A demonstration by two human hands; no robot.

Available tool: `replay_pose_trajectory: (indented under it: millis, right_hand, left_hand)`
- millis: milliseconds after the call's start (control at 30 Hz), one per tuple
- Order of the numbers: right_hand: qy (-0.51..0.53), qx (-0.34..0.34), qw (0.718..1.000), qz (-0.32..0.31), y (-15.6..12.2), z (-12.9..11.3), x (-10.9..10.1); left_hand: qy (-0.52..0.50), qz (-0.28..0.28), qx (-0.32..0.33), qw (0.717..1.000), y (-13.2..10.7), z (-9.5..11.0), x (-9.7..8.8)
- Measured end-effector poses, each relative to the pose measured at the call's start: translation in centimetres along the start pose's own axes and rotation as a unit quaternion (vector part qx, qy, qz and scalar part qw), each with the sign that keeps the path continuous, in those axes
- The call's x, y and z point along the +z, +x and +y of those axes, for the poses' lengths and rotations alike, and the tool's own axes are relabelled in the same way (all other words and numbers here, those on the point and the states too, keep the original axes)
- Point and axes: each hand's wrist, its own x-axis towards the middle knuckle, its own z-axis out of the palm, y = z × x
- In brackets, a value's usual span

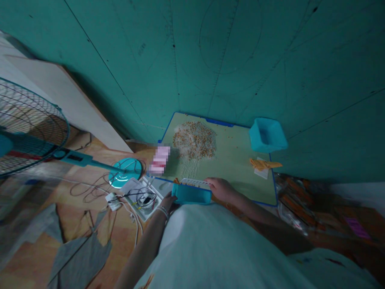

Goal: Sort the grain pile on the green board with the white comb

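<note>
Right grip (pixel 221 188) on slotted white strip (pixel 195 182)

Forearms (pixel 144 245) converge forward; right grip (pixel 221 188) pinched, left grip (pixel 169 200) apparently curled, dimly seen.

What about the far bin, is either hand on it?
No, the left hand and right hand are by the near bin, apart from the far bin.

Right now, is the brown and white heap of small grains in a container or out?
Out: the heap lies loose on the pale, blue-edged table.
</note>
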Motion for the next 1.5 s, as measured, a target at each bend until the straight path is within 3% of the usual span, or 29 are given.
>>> replay_pose_trajectory:
  millis: [767,1500]
  right_hand:
    - [0.006,0.020,1.000,-0.007,-0.3,0.6,-0.1]
    - [-0.013,0.001,0.999,-0.031,-0.3,-0.8,0.2]
  left_hand:
    - [0.009,0.013,-0.003,1.000,1.2,-0.5,-0.4]
    - [0.027,-0.005,0.000,1.000,1.0,-0.5,-0.5]
